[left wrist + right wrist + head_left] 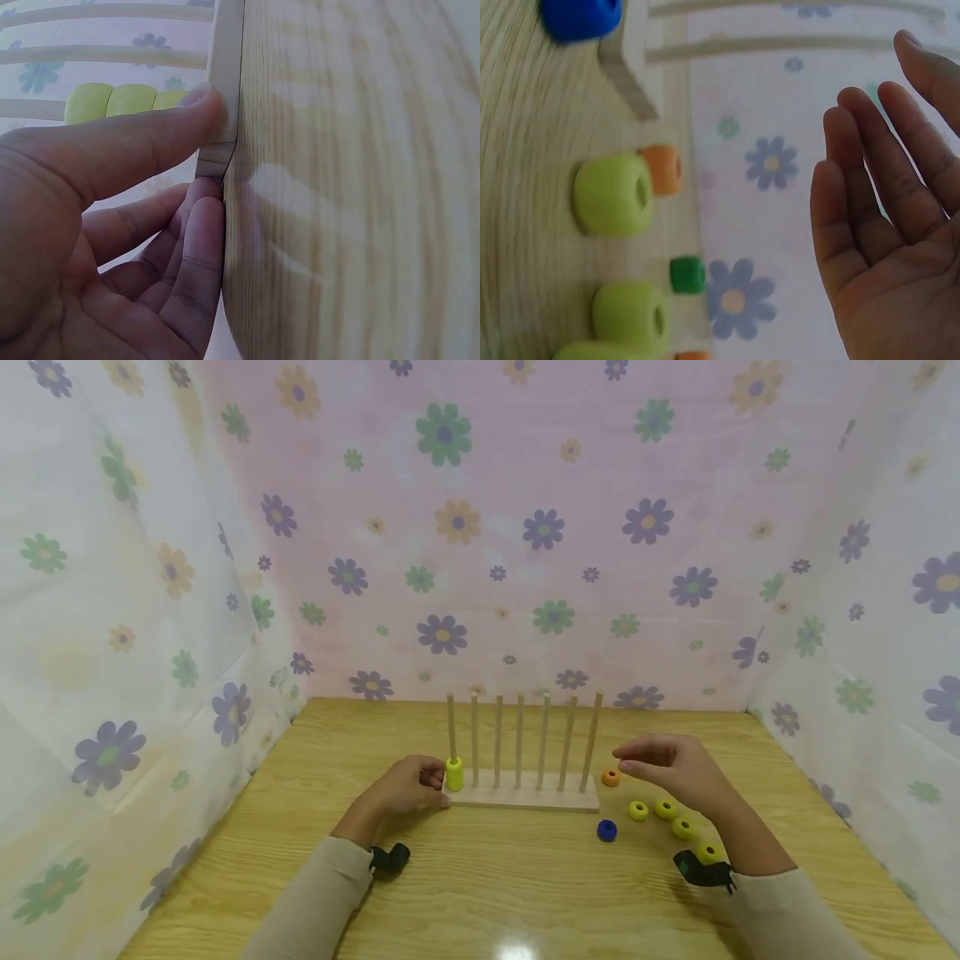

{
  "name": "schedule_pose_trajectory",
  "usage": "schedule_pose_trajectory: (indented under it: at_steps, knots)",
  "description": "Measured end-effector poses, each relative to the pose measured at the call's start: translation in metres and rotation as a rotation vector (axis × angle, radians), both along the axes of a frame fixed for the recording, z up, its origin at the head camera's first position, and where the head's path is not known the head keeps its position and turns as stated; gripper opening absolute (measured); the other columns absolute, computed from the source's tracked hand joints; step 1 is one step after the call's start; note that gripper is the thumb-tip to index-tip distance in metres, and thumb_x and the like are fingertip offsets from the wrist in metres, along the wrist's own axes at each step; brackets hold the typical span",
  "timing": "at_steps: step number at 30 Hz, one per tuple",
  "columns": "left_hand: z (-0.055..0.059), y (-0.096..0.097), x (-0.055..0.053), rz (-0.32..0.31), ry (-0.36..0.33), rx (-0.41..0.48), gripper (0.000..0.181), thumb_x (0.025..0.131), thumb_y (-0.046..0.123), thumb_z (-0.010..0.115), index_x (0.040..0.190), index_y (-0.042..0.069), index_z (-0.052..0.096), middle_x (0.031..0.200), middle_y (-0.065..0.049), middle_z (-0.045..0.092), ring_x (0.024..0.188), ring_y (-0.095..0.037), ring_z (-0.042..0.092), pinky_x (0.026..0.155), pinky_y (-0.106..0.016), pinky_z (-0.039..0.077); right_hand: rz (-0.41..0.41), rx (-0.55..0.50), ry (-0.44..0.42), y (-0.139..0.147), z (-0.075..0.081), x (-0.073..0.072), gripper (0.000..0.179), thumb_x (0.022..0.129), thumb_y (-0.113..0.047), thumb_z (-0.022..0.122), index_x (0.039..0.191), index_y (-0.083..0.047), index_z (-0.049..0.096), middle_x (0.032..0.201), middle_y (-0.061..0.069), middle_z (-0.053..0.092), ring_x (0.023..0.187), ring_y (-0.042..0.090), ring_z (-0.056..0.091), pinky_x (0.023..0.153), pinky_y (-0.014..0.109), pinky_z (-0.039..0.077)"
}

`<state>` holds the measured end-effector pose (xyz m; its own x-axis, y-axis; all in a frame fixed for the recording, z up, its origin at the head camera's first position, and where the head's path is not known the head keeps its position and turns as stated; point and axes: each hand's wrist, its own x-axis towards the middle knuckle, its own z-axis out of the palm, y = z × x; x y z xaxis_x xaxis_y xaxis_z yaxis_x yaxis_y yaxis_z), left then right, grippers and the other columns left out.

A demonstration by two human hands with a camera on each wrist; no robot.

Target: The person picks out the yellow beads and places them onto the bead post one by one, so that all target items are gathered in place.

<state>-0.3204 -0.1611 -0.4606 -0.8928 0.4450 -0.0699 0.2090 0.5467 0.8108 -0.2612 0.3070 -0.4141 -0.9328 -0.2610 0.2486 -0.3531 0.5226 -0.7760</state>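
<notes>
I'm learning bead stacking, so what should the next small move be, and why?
Probably lower the right hand to pinch the yellow bead nearest the rack: that hand is empty, the left-end peg carries stacked yellow beads, and the left hand holds the rack's end.

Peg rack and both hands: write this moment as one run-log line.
left hand: grips rack's left end | right hand: empty, near orange bead | leftmost peg: yellow beads | blue bead: loose on table
</notes>
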Motion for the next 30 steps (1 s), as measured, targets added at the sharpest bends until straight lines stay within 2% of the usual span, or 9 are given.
schedule_pose_trajectory:
  at_steps: [4,9,14,18,21,24,30]
  knots:
    - [-0.001,-0.001,0.0,-0.003,0.006,-0.013,0.053,0.087,0.018,0.086,0.134,0.006,0.065,0.107,-0.004,0.065,0.096,-0.019,0.06,0.084,-0.033,0.053,0.016,-0.021,-0.057,0.018,-0.012,-0.006,0.035,0.099,-0.034,0.072,0.127,-0.015,0.073,0.129,0.015,0.071,0.106,0.01,0.072,0.088,0.035,0.061]
    - [0.0,0.0,0.001,-0.003,0.004,-0.005,0.051,0.087,0.016,0.086,0.132,0.006,0.066,0.106,-0.005,0.065,0.096,-0.019,0.06,0.085,-0.034,0.053,0.022,-0.038,-0.181,0.037,-0.025,-0.01,0.04,0.098,-0.036,0.073,0.131,-0.014,0.07,0.135,0.013,0.068,0.112,0.009,0.069,0.092,0.031,0.058]
    - [0.001,0.0,0.001,0.001,0.008,-0.01,0.051,0.087,0.016,0.086,0.132,0.006,0.066,0.106,-0.004,0.065,0.095,-0.019,0.06,0.085,-0.035,0.053,0.054,-0.039,-0.267,0.052,-0.033,-0.011,0.045,0.099,-0.033,0.072,0.136,-0.009,0.066,0.139,0.014,0.066,0.117,0.017,0.069,0.092,0.028,0.058]
    - [0.0,0.0,0.001,0.002,0.015,-0.013,0.051,0.087,0.017,0.086,0.133,0.007,0.066,0.106,-0.003,0.065,0.096,-0.019,0.06,0.086,-0.035,0.053,0.126,-0.037,-0.339,0.062,-0.038,-0.01,0.046,0.101,-0.027,0.07,0.14,-0.004,0.062,0.141,0.018,0.063,0.118,0.013,0.068,0.092,0.028,0.057]
    - [0.0,0.001,0.001,0.001,0.013,-0.011,0.051,0.087,0.017,0.086,0.133,0.007,0.066,0.107,-0.003,0.066,0.096,-0.018,0.06,0.086,-0.035,0.053,0.226,-0.042,-0.401,0.068,-0.04,-0.009,0.046,0.104,-0.019,0.065,0.144,0.002,0.057,0.144,0.024,0.059,0.121,0.009,0.067,0.095,0.026,0.056]
    - [0.0,0.002,0.002,-0.001,0.01,-0.013,0.051,0.087,0.017,0.086,0.133,0.007,0.065,0.107,-0.003,0.066,0.096,-0.019,0.06,0.086,-0.035,0.053,0.274,-0.068,-0.468,0.073,-0.042,-0.009,0.047,0.104,-0.015,0.063,0.147,0.002,0.053,0.147,0.023,0.057,0.124,0.006,0.064,0.097,0.023,0.054]
    - [0.001,0.003,0.004,0.004,0.008,-0.012,0.05,0.087,0.016,0.086,0.133,0.006,0.066,0.107,-0.004,0.065,0.096,-0.019,0.06,0.085,-0.033,0.053,0.332,-0.101,-0.494,0.081,-0.048,-0.01,0.049,0.106,-0.01,0.058,0.152,0.003,0.047,0.153,0.022,0.052,0.13,0.007,0.06,0.1,0.024,0.052]
